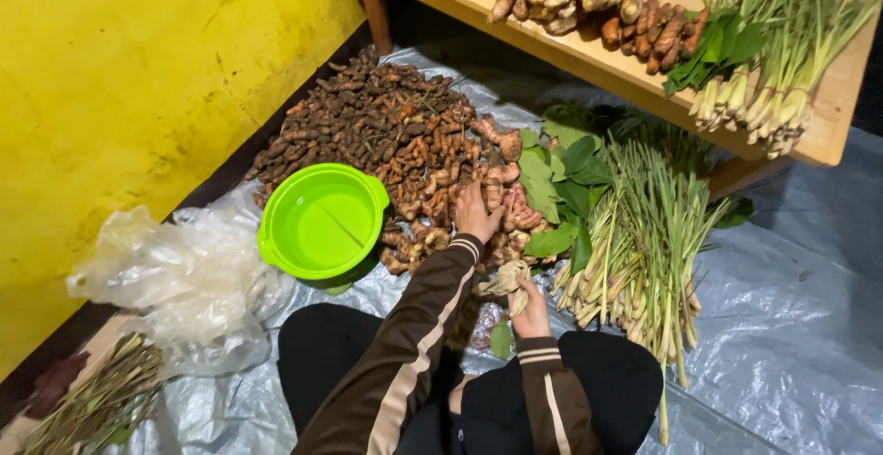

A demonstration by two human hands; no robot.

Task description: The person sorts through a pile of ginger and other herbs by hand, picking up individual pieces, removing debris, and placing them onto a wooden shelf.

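Both hands are seen reaching fwd from brown striped sleeves. Left hand [475, 213] is laid palm-down w/ fingers spread on the big heap of brown-orange knobbly roots [386, 138], resting on the pinker pieces at its near edge; nothing is clearly gripped. Right hand [531, 313] is closed round a pale, knobbly root piece [509, 280], held just off the heap's near edge, likely so it can be looked over or cleaned.

Heap is spread on a grey plastic sheet [791, 345] over the floor. Left of the heap, touching it, a round bright-green plastic basin [322, 223] is set, empty and within easy reach. Further left, crumpled clear plastic bags [184, 280] are piled. Right of the heap, broad green leaves [561, 179] and a bundle of pale-green lemongrass stalks [644, 234] are laid, crowding the right hand's side. Beyond the heap, a low wooden surface [828, 115] is loaded w/ more roots and stalks.
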